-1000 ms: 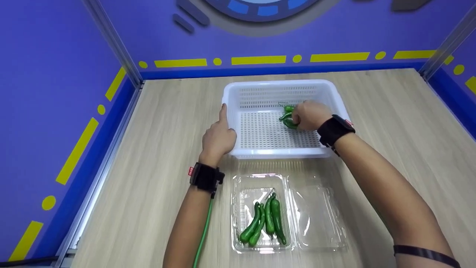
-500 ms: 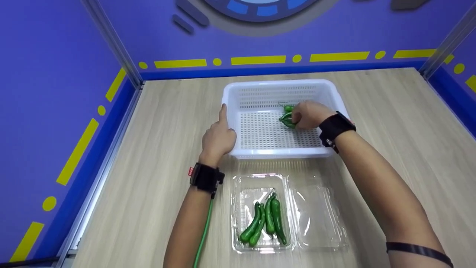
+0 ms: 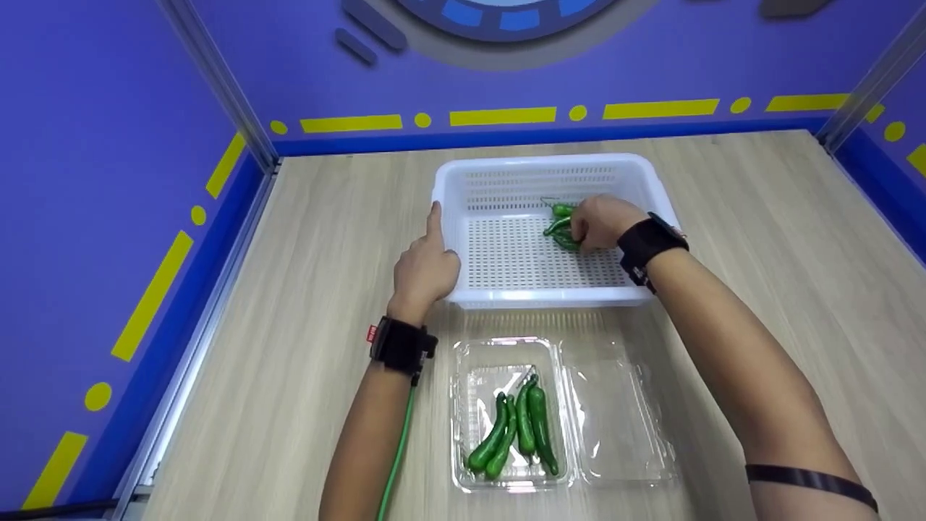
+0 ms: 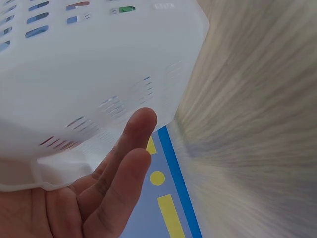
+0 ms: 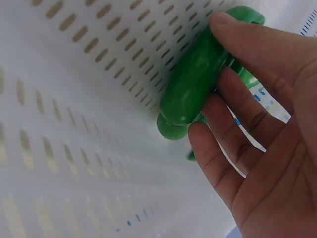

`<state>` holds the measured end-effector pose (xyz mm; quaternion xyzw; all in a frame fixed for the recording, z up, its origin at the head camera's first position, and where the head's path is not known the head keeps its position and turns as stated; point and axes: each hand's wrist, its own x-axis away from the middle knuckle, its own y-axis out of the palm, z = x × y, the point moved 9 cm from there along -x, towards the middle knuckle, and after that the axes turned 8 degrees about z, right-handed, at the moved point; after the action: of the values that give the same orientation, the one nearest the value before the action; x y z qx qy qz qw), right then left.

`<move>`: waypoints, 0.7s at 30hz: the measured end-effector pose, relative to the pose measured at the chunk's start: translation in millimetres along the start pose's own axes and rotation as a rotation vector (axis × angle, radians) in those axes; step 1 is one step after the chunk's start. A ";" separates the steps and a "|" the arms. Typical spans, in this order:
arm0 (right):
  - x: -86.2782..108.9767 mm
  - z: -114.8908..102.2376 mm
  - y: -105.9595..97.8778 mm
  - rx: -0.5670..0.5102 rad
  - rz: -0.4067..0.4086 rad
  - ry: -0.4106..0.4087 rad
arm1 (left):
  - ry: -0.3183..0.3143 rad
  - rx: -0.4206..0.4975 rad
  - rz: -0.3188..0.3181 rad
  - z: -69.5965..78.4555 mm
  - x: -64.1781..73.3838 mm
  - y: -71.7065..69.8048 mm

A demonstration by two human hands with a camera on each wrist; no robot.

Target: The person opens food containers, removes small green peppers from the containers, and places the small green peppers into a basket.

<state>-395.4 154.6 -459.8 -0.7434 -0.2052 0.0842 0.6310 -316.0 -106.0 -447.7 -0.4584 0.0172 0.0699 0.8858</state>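
A white perforated plastic basket stands on the table in the head view. My left hand holds its left rim, index finger stretched along the edge; the left wrist view shows fingers against the outer wall. Inside the basket, at right, my right hand grips a green chili pepper, the thumb on one side and fingertips on the other. More green chili peppers lie beside it, partly hidden by the hand. Below that pepper, another pepper's tip shows in the right wrist view.
In front of the basket lies a clear plastic clamshell box with several green chili peppers in its left half. Its lid is folded open to the right. A blue wall bounds the table's back.
My right hand stays at the peppers, shifting only slightly, while the right forearm and elbow drift a little to the left. The left hand and basket have stayed put.
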 end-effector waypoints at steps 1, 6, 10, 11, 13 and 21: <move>0.3 -1.0 -0.7 0.004 0.003 -0.002 | 0.000 0.000 0.000 0.2 -0.1 -0.2; 0.6 -2.8 -2.7 0.031 0.013 -0.003 | -0.003 0.008 -0.001 0.7 0.2 -0.6; -0.7 -3.3 -2.0 0.061 0.020 -0.011 | -0.009 0.012 -0.004 -0.4 0.9 -0.1; -0.9 -3.4 -1.8 0.066 0.020 -0.012 | -0.011 0.011 -0.003 -0.8 1.0 0.0; -0.9 -3.0 -1.2 0.067 0.016 -0.007 | -0.013 0.008 -0.005 -1.5 1.2 0.3; 1.0 -3.0 -2.9 0.064 0.001 -0.010 | -0.017 0.006 -0.008 -0.3 0.2 1.1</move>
<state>-393.9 152.7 -456.3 -0.7225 -0.2051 0.0947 0.6534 -316.0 -105.6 -448.7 -0.4551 0.0080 0.0701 0.8876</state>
